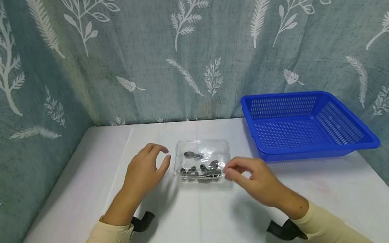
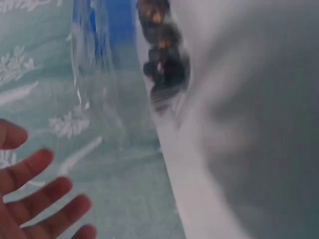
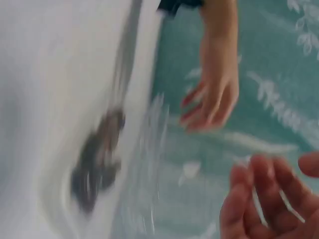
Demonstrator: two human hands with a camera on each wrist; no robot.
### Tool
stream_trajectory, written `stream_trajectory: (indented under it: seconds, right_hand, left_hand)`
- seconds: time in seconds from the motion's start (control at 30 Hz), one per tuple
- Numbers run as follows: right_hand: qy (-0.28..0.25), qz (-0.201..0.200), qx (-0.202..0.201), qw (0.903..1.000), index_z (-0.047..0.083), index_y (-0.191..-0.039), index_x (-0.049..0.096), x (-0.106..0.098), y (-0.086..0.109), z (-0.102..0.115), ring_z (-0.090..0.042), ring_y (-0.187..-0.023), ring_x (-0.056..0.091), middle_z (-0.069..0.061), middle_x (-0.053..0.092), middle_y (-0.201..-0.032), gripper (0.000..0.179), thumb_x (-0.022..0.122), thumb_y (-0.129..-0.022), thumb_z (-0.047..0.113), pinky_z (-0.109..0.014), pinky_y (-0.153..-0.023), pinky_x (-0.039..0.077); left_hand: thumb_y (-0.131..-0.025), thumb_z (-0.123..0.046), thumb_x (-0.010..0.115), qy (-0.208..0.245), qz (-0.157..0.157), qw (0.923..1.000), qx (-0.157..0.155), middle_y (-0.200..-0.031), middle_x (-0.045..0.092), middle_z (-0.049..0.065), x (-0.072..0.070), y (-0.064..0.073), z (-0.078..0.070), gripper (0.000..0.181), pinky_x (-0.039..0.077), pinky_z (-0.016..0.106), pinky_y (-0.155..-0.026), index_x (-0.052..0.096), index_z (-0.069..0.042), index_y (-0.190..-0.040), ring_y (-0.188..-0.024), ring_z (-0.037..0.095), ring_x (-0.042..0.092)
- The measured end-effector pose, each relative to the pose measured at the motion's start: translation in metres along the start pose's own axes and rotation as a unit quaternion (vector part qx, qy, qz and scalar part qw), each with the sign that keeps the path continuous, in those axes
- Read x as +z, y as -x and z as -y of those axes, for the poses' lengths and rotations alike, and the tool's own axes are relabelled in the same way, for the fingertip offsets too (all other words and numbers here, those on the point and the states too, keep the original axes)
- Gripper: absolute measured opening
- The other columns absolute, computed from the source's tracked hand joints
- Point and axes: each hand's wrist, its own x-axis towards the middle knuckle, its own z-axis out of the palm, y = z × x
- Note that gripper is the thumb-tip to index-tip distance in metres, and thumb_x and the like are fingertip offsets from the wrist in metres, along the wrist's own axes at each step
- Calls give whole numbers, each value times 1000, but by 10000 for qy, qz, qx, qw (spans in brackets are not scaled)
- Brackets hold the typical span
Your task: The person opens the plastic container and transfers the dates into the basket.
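A clear plastic box (image 1: 213, 147) sits on the white table between the two hands. Inside it lie several small dark roundish pieces (image 1: 189, 154), some in a row along the near side; their kind cannot be made out. My left hand (image 1: 143, 171) hovers just left of the box, fingers loosely bent and apart from it. Close to the box's near right corner is my right hand (image 1: 254, 178), its fingers relaxed; whether they touch the plastic is unclear. In the left wrist view, the dark pieces (image 2: 167, 64) are blurred behind the plastic. The right wrist view shows nothing between the right fingers (image 3: 269, 184).
A blue slotted plastic basket (image 1: 266, 157) stands at the back right of the white table (image 1: 175, 229). Green-grey cloth (image 1: 149, 68) with white leaf patterns hangs behind and at the sides. Black straps (image 1: 143, 221) are around both wrists.
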Motion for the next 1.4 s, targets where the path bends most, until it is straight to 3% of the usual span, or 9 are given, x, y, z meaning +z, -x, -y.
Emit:
stream_trajectory:
  seconds: [0.07, 0.17, 0.27, 0.43, 0.53, 0.67, 0.73, 1.07, 1.4]
  right_hand:
    - [-1079, 578, 399, 9917, 3, -94, 70, 21, -1, 3, -10, -72, 66, -13, 70, -83, 14, 58, -99, 8, -30, -67, 58]
    - [-2226, 1224, 1097, 9610, -8, -95, 66, 51, -4, -1, -11, -68, 67, -27, 67, -84, 23, 55, -102, 11, -30, -63, 59]
    - [-2706, 1554, 1621, 9361, -14, -100, 65, 74, -4, -13, -10, -67, 67, -28, 68, -87, 30, 54, -103, 14, -27, -63, 59]
    - [-3365, 1705, 2204, 8995, -19, -108, 61, 90, 4, -31, -9, -66, 67, -8, 69, -84, 35, 52, -103, 14, -23, -61, 57]
    - [-4037, 1775, 2574, 8598, -22, -117, 55, 94, 8, -38, -8, -66, 67, 0, 69, -86, 43, 53, -103, 19, -22, -60, 57]
    - [-4722, 1899, 2976, 8077, -19, -127, 52, 98, 11, -43, -7, -70, 68, 0, 70, -91, 51, 56, -103, 27, -23, -64, 58]
    - [-4852, 1839, 3030, 7993, -15, -128, 53, 99, 11, -46, -7, -71, 67, -1, 70, -93, 51, 56, -103, 29, -22, -65, 58]
    - [-5192, 1379, 3226, 7794, -10, -140, 45, 102, 1, -52, -7, -71, 64, 0, 68, -91, 55, 52, -105, 31, -19, -66, 55]
    - [-5268, 961, 3521, 7676, -2, -145, 46, 106, -5, -57, -6, -65, 63, 1, 68, -90, 55, 50, -105, 36, -18, -62, 53]
  left_hand:
    - [-95, -26, 66, 13, 53, 9999, 135, -108, 67, 7, 6, 6, -2, 13, 54, 46, -70, 69, -14, -99, -87, 27, 66]
    - [-91, -24, 72, -53, 218, 9994, 257, -102, 68, 3, 13, 15, -4, 9, 54, 40, -68, 69, -16, -89, -85, 22, 66]
    - [-88, -24, 75, -91, 443, 9983, 360, -102, 68, 0, 18, 23, -6, 10, 55, 39, -70, 68, -17, -86, -89, 20, 68]
    - [-85, -23, 78, -131, 559, 9960, 677, -100, 69, -3, 22, 27, -11, 12, 55, 37, -67, 67, -20, -82, -86, 18, 68]
    - [-84, -24, 79, -125, 520, 9950, 847, -100, 69, -4, 23, 26, -12, 15, 54, 35, -66, 66, -22, -80, -82, 17, 68]
    - [-83, -25, 80, -40, 497, 9938, 989, -101, 70, -5, 24, 23, -13, 14, 55, 35, -67, 66, -23, -79, -80, 16, 68]
    - [-83, -27, 80, -15, 516, 9929, 1068, -102, 70, -5, 24, 22, -13, 14, 55, 37, -71, 68, -23, -80, -83, 16, 69]
    - [-78, -24, 86, -208, 636, 9882, 1376, -102, 69, -5, 24, 14, -8, 17, 54, 40, -76, 69, -24, -81, -87, 17, 67]
    - [-78, -30, 87, 19, 760, 9868, 1430, -120, 66, 1, 27, 12, -2, 15, 50, 51, -95, 72, -28, -78, -118, 26, 61]
